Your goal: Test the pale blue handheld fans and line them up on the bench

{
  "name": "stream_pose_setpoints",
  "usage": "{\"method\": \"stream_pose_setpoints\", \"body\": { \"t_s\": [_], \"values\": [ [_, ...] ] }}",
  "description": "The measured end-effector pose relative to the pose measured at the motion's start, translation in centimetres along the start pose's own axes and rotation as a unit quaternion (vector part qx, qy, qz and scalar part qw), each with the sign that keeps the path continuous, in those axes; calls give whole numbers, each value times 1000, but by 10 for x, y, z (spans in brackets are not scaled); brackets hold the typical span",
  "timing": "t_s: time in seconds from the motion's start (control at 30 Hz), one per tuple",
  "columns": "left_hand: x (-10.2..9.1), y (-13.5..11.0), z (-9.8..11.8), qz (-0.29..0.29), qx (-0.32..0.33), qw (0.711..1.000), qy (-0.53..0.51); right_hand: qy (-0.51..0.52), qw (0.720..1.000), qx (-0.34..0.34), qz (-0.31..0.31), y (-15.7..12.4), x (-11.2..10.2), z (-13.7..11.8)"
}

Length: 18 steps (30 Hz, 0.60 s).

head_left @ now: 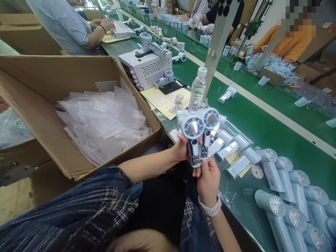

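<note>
From where I stand, the relation that counts is how two small pale-blue fans meet the hands, side by side above the table's edge (229,201). The nearer fan (194,141) lies at 3 o'clock from the left hand (182,148), whose fingers are wrapped round its handle, thumb on the near side; part of that grip is hidden. Its long axis runs almost 12 to 6, head up. The farther fan (208,132) leans slightly, head toward 1 o'clock, foot toward 7, the handles close together and both baring circuit boards.

The right hand (209,180) comes from 5 o'clock, its thumb and fingers closed at the farther fan's foot, with fingertips just under the nearer one. The right hand is thus closer to the feet, the left to the heads; I can't tell whether either bears both fans.

Around the pair, a water bottle (197,92) stands at 12 o'clock, flat pale-blue pieces (238,166) lie at 4, rows of fans (295,201) farther out that way, and a carton (147,140) of bubble-wrap bags (102,120) sits at 9.
</note>
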<state>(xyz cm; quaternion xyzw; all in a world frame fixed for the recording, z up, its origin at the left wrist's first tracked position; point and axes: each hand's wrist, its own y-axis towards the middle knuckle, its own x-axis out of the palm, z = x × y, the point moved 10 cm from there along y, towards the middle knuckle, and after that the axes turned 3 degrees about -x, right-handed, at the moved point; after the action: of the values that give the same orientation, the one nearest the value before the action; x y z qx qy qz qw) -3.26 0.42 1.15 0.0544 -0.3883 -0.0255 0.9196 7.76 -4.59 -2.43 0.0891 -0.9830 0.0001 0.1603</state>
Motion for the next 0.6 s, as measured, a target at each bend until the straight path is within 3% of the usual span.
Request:
{"method": "stream_pose_setpoints", "body": {
  "t_s": [0.13,0.4,0.47,0.53,0.6],
  "values": [
    [-1,-3,-8,-9,-28,999,32,2,1000,11,-20,0,1,5],
    [2,-1,12,7,13,1000,-11,-176,980,-77,-44,5,-28,-16],
    [1,-4,14,17,11,1000,-6,-231,966,-119,-9,5,-42,-30],
    [1,-9,11,19,-12,1000,20,-305,933,-181,59,2,-53,-50],
    [5,-16,6,-2,-45,997,67,-331,915,-215,81,0,-53,-62]
  ]
}}
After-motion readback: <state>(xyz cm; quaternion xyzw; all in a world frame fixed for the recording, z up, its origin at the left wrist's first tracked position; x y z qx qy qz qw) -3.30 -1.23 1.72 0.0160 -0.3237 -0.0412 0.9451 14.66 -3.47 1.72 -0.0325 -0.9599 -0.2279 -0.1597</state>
